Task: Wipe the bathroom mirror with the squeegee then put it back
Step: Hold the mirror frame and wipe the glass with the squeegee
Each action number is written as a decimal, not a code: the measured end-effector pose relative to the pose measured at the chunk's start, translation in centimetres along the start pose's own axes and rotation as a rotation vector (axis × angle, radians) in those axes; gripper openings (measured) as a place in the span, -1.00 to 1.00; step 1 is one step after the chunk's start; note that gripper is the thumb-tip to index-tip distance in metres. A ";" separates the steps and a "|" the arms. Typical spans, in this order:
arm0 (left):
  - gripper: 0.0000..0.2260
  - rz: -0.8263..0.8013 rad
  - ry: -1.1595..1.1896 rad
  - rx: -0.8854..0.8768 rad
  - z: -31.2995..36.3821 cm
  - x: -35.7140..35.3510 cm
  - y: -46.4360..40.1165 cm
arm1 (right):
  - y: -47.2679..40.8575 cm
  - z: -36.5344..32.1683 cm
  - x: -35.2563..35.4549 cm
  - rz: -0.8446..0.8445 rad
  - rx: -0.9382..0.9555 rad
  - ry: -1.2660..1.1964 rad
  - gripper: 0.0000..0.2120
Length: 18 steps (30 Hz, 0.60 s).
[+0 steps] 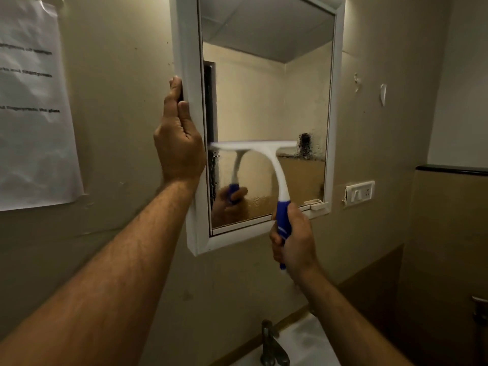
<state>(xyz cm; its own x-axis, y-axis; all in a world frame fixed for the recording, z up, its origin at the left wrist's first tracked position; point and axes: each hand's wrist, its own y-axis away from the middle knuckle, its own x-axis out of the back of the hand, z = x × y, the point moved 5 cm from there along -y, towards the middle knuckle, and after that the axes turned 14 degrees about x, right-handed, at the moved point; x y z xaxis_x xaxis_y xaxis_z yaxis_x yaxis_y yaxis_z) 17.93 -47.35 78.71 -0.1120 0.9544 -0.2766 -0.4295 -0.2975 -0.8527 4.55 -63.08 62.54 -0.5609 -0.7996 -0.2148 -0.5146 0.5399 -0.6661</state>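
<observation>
A white-framed mirror [266, 88] hangs on the beige wall. My right hand [294, 240] grips the blue handle of a white squeegee [264, 154]. Its blade lies level across the glass, a little below the middle. The glass below the blade looks wet and beaded with drops; above it the glass looks smoother. My left hand [179, 138] holds the mirror's left frame edge, thumb on the front and fingers round the side. The squeegee and my right hand are reflected in the lower glass.
A sheet of printed paper [34, 107] is taped to the wall at left. A switch plate [359, 192] sits right of the mirror. Below are a metal tap [272, 347] and a white basin [309, 347]. A dark ledge [451, 170] runs along the right wall.
</observation>
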 end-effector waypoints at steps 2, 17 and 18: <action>-0.63 -0.019 0.014 -0.002 -0.2 0.0 -0.1 | -1.9 -1.8 -1.0 -0.012 0.058 -0.049 -0.57; -0.64 0.002 -0.036 -0.003 0.0 0.1 0.1 | 0.3 2.1 -0.9 -0.018 0.026 -0.015 -0.63; -0.64 0.011 -0.044 -0.004 0.0 0.2 0.2 | 1.1 2.9 -0.7 -0.005 0.025 -0.009 -0.63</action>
<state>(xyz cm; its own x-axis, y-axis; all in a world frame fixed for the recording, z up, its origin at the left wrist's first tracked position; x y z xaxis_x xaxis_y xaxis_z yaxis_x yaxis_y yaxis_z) 17.81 -47.25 78.55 -0.1558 0.9512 -0.2665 -0.4245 -0.3081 -0.8514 6.25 -62.72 59.90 -0.5524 -0.8047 -0.2175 -0.5010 0.5291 -0.6849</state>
